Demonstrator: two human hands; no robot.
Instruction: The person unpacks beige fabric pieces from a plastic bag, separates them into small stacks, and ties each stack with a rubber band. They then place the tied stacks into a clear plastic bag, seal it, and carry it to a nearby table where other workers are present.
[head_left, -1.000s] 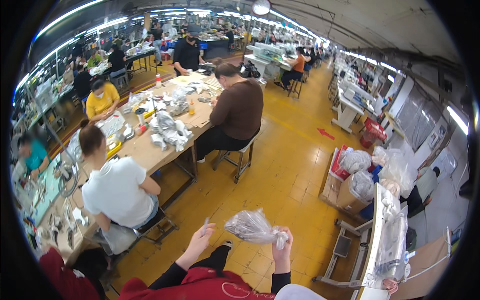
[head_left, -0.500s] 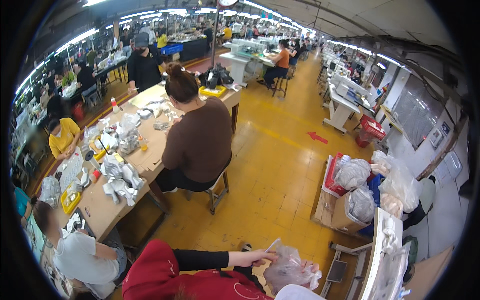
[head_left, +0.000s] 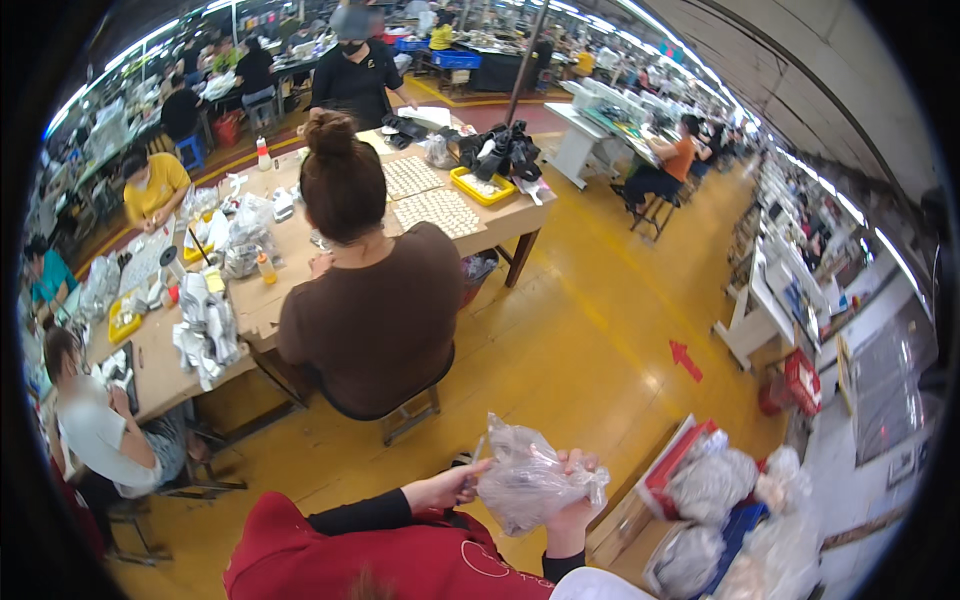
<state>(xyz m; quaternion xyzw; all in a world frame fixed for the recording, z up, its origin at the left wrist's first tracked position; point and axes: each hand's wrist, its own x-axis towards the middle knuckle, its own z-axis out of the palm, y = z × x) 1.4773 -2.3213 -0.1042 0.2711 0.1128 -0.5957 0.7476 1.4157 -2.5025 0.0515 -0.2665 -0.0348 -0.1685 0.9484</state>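
Observation:
A clear plastic bag (head_left: 525,480), crumpled and bulging, is in front of my red-clad body. My right hand (head_left: 572,512) is closed on its right side, with the film bunched around the fingers. At the bag's left edge my left hand (head_left: 445,488) has its fingers closed around a thin, pale, pen-like stick (head_left: 479,448) that points upward. Whether the left fingers also pinch the film I cannot make out. What the bag holds is blurred by the shiny plastic.
Ahead sits a person in brown (head_left: 375,320) at a long work table (head_left: 270,298) with white pieces and yellow trays (head_left: 483,188). To the right stand a red crate (head_left: 665,480) and filled plastic bags (head_left: 712,485). A red arrow (head_left: 685,360) marks the yellow floor.
The view has swung rightward and tilted. Both hands and the bag now show higher and further left in the picture, with the bag held more upright and the right hand more visible.

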